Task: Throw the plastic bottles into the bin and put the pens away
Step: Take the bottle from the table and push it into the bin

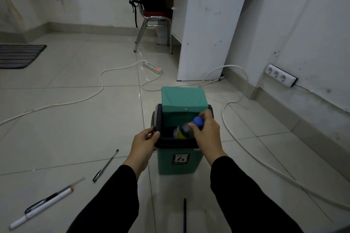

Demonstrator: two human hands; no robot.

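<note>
A green bin (179, 164) with a dark rim stands on the tiled floor in front of me, its green flap lid (182, 98) tipped up and back. My right hand (207, 135) grips a plastic bottle (184, 129) with a blue cap by its neck, the bottle's body slanting down into the bin's mouth. My left hand (144, 143) holds the bin's left rim. Pens lie on the floor: a clear one (106, 165) left of the bin, a white one (42, 207) and a dark-clipped one (55, 195) at lower left, a black one (184, 215) near my feet.
A white power strip (152, 67) and its cables (79, 100) snake across the floor; another cable (246, 155) runs right of the bin. A white desk (206, 30) and a red-seated chair (155, 15) stand behind. A striped mat (19, 56) lies far left.
</note>
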